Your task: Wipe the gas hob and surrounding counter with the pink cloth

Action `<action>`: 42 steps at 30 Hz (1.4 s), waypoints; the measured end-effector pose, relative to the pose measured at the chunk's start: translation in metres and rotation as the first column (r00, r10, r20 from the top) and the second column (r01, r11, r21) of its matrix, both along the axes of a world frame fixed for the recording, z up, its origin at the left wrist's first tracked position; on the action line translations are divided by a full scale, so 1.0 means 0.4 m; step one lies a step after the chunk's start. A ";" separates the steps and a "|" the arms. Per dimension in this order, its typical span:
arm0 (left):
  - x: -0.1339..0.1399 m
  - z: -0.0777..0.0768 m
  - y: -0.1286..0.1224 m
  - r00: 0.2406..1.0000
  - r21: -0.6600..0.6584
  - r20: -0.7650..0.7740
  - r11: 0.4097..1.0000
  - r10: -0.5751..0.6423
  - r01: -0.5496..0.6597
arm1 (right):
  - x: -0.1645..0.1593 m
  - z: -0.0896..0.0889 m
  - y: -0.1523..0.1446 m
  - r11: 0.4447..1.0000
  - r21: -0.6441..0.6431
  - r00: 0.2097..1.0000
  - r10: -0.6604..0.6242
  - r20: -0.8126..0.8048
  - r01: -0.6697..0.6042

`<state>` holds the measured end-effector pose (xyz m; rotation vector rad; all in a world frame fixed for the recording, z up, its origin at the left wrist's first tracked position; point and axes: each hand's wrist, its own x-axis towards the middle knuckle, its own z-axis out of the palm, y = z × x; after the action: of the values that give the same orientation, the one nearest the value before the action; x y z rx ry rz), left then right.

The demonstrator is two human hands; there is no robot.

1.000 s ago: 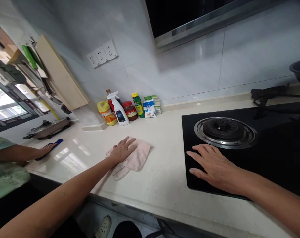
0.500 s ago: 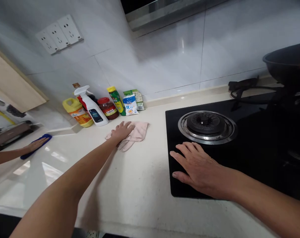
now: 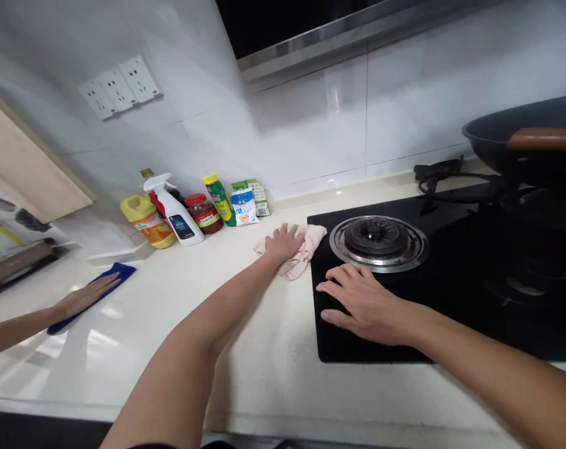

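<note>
My left hand [image 3: 285, 243] presses down on a bunched pale pink cloth [image 3: 299, 265], fingers bent over it against the white counter [image 3: 268, 337]. The cloth's right corner reaches the left edge of the black glass cooktop [image 3: 376, 349]. Over the cooktop's front left part is my right hand [image 3: 364, 305], empty, its fingers apart and the thumb held away. Just beyond those fingers lies a round burner [image 3: 379, 237] with a steel ring. At the far left, another person's hand [image 3: 88, 296] lies flat on a dark blue cloth [image 3: 121, 271] on the same counter.
Along the wall stand a yellow jug [image 3: 146, 221], a white spray bottle [image 3: 177, 215], a red-lidded jar [image 3: 204, 214], a green bottle [image 3: 221, 199] and small packets [image 3: 245, 207]. A wok [image 3: 488, 146] with a wooden handle sits back right. A range hood [image 3: 306, 53] overhangs the counter.
My left hand and the pink cloth have slid right across the counter to the cooktop's edge. The other person's hand and blue cloth have shifted right. My right hand stays over the cooktop.
</note>
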<state>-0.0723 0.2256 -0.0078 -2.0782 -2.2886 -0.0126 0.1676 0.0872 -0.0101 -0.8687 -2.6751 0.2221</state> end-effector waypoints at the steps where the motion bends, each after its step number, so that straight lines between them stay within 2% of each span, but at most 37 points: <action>1: -0.001 0.000 -0.021 1.000 0.004 -0.004 1.000 -0.012 0.012 | 0.000 -0.002 0.003 1.000 0.000 1.000 0.001 -0.005 -0.001; 7: -0.002 0.000 -0.202 0.990 0.002 -0.038 0.991 -0.137 0.137 | 0.011 -0.024 0.017 1.000 0.007 0.999 0.021 -0.039 -0.020; 13: 0.003 0.000 -0.438 0.963 0.016 -0.073 0.965 -0.258 0.260 | 0.015 -0.046 0.025 1.000 -0.016 0.995 0.021 -0.101 -0.023; 17: -0.001 0.014 -0.593 0.934 -0.016 -0.031 0.934 -0.357 0.356 | 0.009 -0.053 0.033 0.998 -0.070 0.988 -0.017 -0.152 0.006; 20: -0.009 0.029 -0.672 0.911 -0.073 0.031 0.908 -0.411 0.412 | 0.004 -0.058 0.034 0.994 -0.108 0.982 -0.048 -0.185 0.028; 22: -0.014 0.038 -0.691 0.903 -0.102 0.065 0.897 -0.425 0.429 | 0.001 -0.065 0.032 0.995 -0.093 0.979 -0.052 -0.196 0.034; 25: -0.016 0.045 -0.667 0.898 -0.129 0.087 0.889 -0.431 0.439 | -0.003 -0.078 0.028 0.998 -0.031 0.982 -0.058 -0.178 0.053; 28: -0.019 0.041 -0.597 0.890 -0.110 0.084 0.884 -0.448 0.455 | -0.005 -0.090 0.029 0.997 0.004 0.985 -0.081 -0.152 0.082; 31: -0.027 0.029 -0.501 0.896 -0.073 0.058 0.894 -0.439 0.443 | -0.005 -0.098 0.030 0.995 0.019 0.986 -0.098 -0.134 0.102; 37: -0.041 0.012 -0.280 0.937 -0.038 0.020 0.936 -0.348 0.349 | -0.002 -0.099 0.032 0.995 0.040 0.992 -0.092 -0.082 0.096; 42: -0.065 0.010 -0.110 0.976 -0.029 0.028 0.975 -0.217 0.218 | 0.005 -0.093 0.036 0.996 0.011 0.993 -0.085 -0.078 0.086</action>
<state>-0.0985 0.1815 -0.0038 -2.3468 -2.0740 -0.0104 0.1696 0.1016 -0.0474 -0.9489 -2.5588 0.2114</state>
